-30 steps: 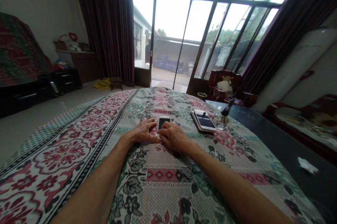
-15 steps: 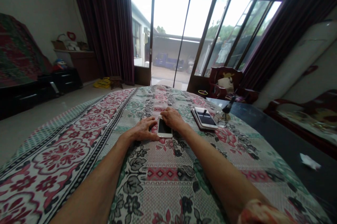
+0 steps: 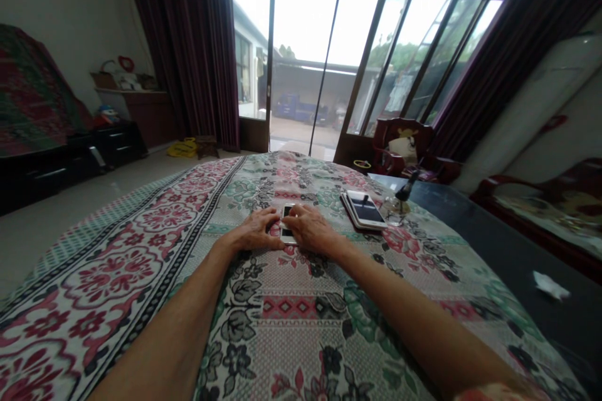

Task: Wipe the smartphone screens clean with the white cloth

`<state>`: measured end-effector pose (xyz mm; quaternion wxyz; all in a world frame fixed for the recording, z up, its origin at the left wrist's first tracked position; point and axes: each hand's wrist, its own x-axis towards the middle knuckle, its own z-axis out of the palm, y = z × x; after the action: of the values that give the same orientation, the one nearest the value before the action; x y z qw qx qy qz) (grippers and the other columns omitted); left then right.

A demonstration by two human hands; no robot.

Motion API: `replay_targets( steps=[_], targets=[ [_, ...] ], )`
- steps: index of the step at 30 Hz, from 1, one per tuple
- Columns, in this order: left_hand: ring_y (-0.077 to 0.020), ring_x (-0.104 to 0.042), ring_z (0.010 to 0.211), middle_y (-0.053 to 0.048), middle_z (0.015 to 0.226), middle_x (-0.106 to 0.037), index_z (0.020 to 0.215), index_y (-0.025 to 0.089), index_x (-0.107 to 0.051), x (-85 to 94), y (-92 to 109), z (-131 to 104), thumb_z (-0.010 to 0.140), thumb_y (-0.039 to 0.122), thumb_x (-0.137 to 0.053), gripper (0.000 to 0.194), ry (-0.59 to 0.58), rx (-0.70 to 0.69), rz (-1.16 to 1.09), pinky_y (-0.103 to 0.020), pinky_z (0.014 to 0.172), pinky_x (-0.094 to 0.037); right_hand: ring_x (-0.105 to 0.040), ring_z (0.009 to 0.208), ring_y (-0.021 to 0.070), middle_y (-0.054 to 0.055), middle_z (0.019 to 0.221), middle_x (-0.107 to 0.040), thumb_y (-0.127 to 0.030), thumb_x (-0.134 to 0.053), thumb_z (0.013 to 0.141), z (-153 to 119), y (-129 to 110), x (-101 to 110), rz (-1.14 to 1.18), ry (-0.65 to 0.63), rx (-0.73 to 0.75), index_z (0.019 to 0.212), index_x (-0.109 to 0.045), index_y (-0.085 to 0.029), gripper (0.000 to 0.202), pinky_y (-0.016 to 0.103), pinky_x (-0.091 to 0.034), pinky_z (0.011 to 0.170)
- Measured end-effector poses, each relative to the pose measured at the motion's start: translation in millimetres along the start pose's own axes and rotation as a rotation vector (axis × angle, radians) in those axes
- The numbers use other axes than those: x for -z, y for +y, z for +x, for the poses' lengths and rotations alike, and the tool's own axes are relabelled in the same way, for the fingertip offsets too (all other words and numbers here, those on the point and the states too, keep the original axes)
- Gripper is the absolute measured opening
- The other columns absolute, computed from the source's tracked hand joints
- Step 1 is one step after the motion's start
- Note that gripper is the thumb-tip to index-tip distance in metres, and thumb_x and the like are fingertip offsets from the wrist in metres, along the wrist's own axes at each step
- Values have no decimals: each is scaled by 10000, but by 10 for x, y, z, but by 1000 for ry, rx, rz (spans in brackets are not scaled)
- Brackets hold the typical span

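Note:
A white smartphone [image 3: 288, 240] with a dark screen lies flat on the flowered tablecloth [image 3: 301, 282]. At its left edge is my left hand [image 3: 256, 230], thumb by the near corner and fingers by the far part, holding the phone in place. My right hand [image 3: 310, 228] is over the right side and middle of the screen, covering much of it. Its fingers are drawn together, fingertips down on the glass. A small pale patch shows under those fingertips, too small to name.
To the right lies a white tablet [image 3: 365, 209] on top of another flat device. Beside it stands a clear glass object [image 3: 394, 211] with a dark upright part. A crumpled white tissue [image 3: 550, 286] lies on the dark surface at right. Beyond the table is a wooden chair [image 3: 399, 137].
My right hand has moved from the phone's far end toward me, onto the middle of the screen. My left hand has stayed at the phone's left edge.

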<state>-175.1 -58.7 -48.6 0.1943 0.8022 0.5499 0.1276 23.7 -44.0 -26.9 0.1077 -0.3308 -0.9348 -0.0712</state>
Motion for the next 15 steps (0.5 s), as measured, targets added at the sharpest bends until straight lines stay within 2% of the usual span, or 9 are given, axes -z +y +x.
replay_targets(
  steps=[4, 10, 15],
  targets=[
    [-294, -190, 1415, -141, 1529, -258, 1373, 152, -434, -12, -5, 3, 657, 558, -697, 864, 7, 5, 2, -387, 1140, -183, -450, 842, 183, 85, 1004, -571, -258, -459, 911, -154, -90, 44, 39, 16, 52, 994, -662, -215, 224, 296, -312, 732],
    [-283, -200, 1414, -107, 1532, -265, 1400, 210, -395, -16, -9, 0, 667, 526, -701, 855, 20, -5, 4, -398, 1133, -189, -465, 844, 175, 78, 963, -577, -228, -454, 898, -288, -133, 129, 110, 5, 68, 912, -677, -209, 224, 296, -330, 753],
    [-265, -192, 1417, -52, 1539, -263, 1410, 275, -380, 22, 20, -23, 693, 494, -697, 814, 3, -19, 4, -385, 1140, -167, -484, 843, 169, 69, 934, -583, -218, -456, 894, -295, -40, 109, 151, 18, -17, 983, -695, -222, 254, 293, -346, 765]
  ],
)
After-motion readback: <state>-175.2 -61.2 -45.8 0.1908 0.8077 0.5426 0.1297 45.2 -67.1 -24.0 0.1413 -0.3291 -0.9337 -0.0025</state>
